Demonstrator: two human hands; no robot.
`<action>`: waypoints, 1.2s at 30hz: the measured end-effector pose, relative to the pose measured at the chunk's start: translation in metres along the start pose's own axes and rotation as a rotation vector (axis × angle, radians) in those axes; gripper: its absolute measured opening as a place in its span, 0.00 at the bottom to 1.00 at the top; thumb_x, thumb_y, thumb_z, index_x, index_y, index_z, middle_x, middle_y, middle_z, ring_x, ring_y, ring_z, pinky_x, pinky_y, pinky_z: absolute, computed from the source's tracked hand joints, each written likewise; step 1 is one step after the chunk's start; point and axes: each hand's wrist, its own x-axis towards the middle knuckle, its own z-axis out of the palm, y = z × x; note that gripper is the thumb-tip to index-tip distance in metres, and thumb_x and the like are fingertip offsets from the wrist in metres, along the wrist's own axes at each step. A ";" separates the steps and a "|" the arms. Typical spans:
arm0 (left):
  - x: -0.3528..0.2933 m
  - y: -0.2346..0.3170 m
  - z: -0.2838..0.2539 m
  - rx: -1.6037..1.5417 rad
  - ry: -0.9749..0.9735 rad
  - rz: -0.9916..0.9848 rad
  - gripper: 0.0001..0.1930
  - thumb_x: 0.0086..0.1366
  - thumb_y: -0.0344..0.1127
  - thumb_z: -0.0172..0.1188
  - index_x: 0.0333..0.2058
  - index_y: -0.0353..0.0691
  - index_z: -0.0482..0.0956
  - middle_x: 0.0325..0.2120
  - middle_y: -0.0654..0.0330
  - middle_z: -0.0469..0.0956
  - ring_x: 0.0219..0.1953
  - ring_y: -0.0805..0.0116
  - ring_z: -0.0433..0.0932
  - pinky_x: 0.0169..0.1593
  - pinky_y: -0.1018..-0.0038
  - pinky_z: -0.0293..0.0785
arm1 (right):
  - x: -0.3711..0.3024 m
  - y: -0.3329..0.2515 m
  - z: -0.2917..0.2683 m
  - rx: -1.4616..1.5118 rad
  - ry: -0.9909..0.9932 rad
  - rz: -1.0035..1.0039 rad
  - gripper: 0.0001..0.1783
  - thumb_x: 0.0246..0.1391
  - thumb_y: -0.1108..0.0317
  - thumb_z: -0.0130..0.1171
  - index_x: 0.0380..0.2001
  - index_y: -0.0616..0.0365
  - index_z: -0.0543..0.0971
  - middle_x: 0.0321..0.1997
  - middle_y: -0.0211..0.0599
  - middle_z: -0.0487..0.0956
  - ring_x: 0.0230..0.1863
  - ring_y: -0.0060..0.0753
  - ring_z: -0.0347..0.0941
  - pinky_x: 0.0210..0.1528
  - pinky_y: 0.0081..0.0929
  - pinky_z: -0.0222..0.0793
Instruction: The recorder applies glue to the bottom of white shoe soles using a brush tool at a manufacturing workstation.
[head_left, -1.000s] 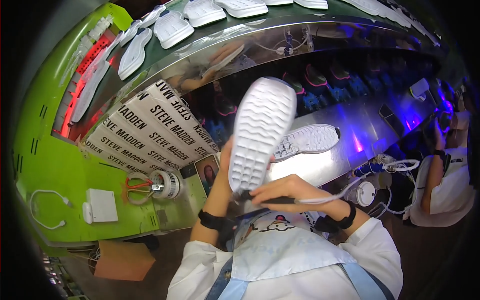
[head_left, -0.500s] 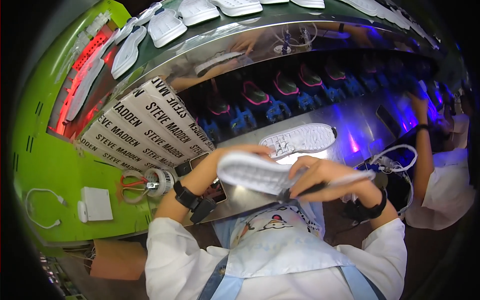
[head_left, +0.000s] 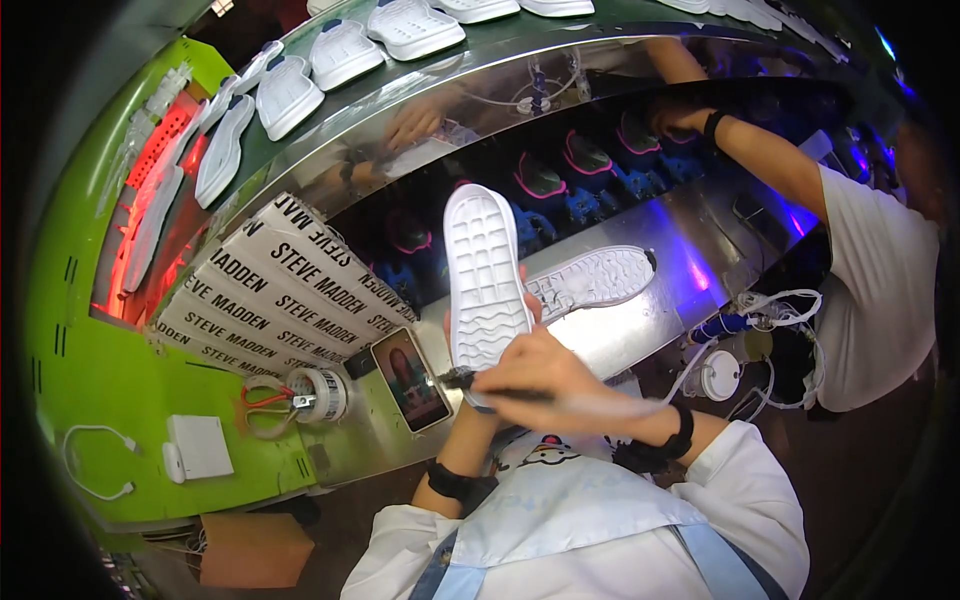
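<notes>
A white shoe sole (head_left: 487,265) stands nearly upright in my left hand (head_left: 533,306), its grid-and-wave patterned face turned toward me. My left fingers wrap its edges from behind; most of that hand is hidden. In my right hand (head_left: 540,372) I grip a brush (head_left: 457,379) with a dark tip and a pale trailing end. The brush tip is at the heel end of the sole, near its lower edge; I cannot tell whether it touches. A second white sole (head_left: 595,278) lies on the metal bench just behind my hands, to the right.
A patterned carton (head_left: 285,285), a phone (head_left: 411,380), a tape roll (head_left: 325,393) and red scissors (head_left: 270,395) sit to the left. White soles (head_left: 290,97) line the green conveyor behind. A co-worker's arm (head_left: 765,155) reaches in from the right, above a white-lidded container (head_left: 720,375).
The sole has swung from lying sideways to upright, patterned face toward me. My right hand has moved left with the brush. The co-worker's arm has reached farther left.
</notes>
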 end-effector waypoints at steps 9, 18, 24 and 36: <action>0.008 0.029 0.023 0.173 0.144 -0.249 0.44 0.59 0.61 0.45 0.63 0.30 0.49 0.52 0.33 0.64 0.45 0.41 0.74 0.48 0.54 0.75 | 0.015 -0.007 -0.029 0.450 -0.209 0.520 0.12 0.57 0.67 0.55 0.39 0.62 0.81 0.28 0.32 0.81 0.29 0.17 0.75 0.34 0.17 0.71; 0.020 0.035 0.040 0.332 0.343 -0.402 0.37 0.58 0.51 0.45 0.58 0.26 0.60 0.54 0.37 0.66 0.53 0.44 0.70 0.57 0.57 0.67 | 0.022 0.005 -0.045 0.299 -0.372 0.012 0.09 0.54 0.72 0.56 0.35 0.64 0.81 0.35 0.39 0.81 0.32 0.26 0.79 0.35 0.19 0.73; 0.039 0.033 0.048 0.451 0.584 -0.707 0.27 0.59 0.46 0.49 0.48 0.27 0.72 0.43 0.45 0.77 0.42 0.55 0.79 0.51 0.68 0.73 | 0.026 -0.006 -0.050 0.182 -0.448 -0.069 0.07 0.50 0.73 0.57 0.31 0.66 0.80 0.34 0.41 0.81 0.35 0.38 0.79 0.39 0.25 0.73; 0.013 0.047 0.051 1.055 0.760 -0.737 0.21 0.54 0.43 0.61 0.43 0.35 0.77 0.35 0.57 0.80 0.32 0.70 0.79 0.37 0.77 0.75 | 0.013 -0.018 -0.099 -0.001 -0.642 0.190 0.09 0.52 0.70 0.57 0.35 0.64 0.80 0.39 0.43 0.80 0.41 0.41 0.77 0.45 0.29 0.71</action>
